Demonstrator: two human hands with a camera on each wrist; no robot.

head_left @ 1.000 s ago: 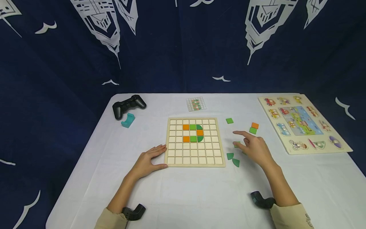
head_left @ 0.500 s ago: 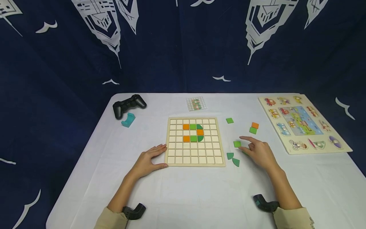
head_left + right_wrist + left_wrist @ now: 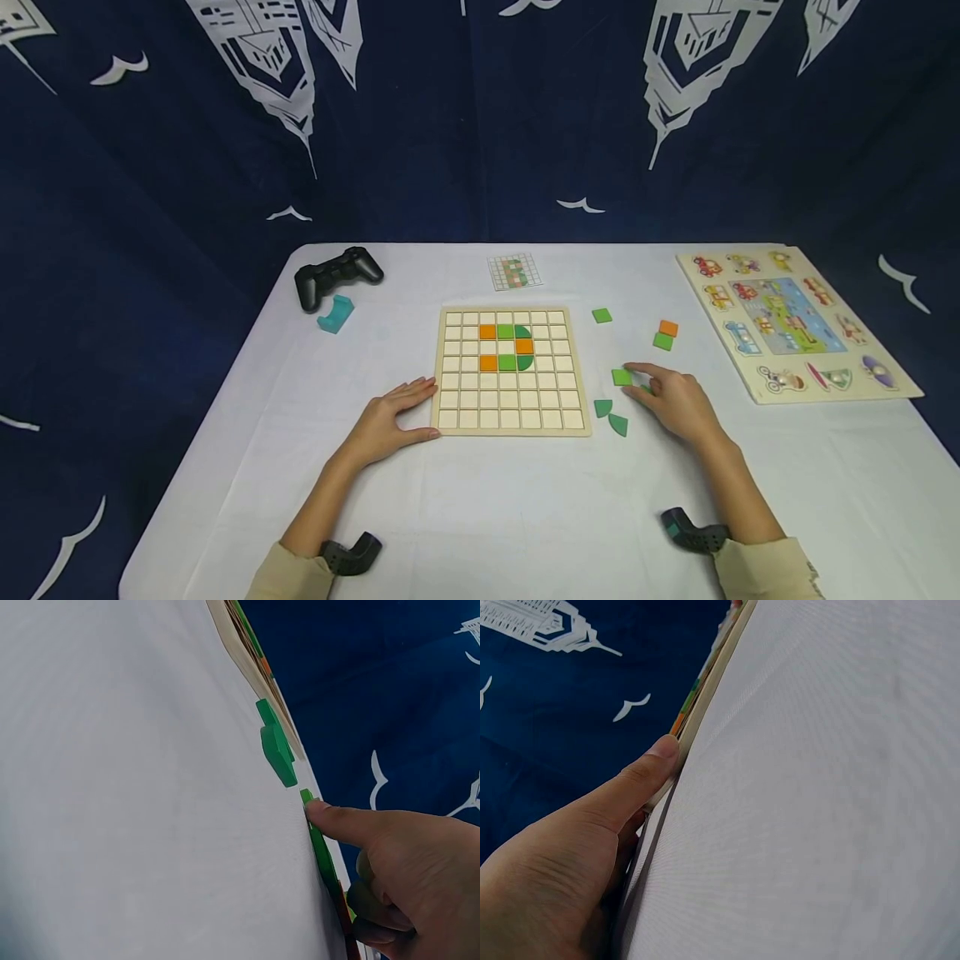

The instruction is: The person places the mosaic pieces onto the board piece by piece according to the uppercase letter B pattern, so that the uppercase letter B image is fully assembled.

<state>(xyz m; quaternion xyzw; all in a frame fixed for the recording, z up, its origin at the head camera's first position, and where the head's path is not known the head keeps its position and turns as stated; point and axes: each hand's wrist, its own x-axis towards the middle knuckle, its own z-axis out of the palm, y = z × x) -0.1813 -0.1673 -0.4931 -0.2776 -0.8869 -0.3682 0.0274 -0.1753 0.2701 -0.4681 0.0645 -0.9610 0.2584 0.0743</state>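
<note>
In the head view, my left hand (image 3: 387,423) rests at the lower left corner of the square wooden grid board (image 3: 465,423). Its fingers lie fairly straight along the left edge; the thumb (image 3: 664,748) touches the frame in the left wrist view. Orange and green tiles sit in several of the upper cells. To the right of the board, my right hand (image 3: 675,406) pinches a light green square tile (image 3: 621,377) between thumb and index finger on the table. Another green piece lies partly hidden behind these fingers. Two dark green quarter-round tiles (image 3: 618,425) lie just below.
A green square (image 3: 602,316) lies beyond the right hand, and an orange tile (image 3: 669,328) touches another green one (image 3: 663,342). A pattern card (image 3: 514,272), a black game controller (image 3: 337,277), a teal curved block (image 3: 336,314) and a picture puzzle board (image 3: 795,333) stand farther out.
My right hand has drawn back toward the lower right, uncovering the light green square, and its thumb and index finger have closed in on that tile. The left hand stays put.
</note>
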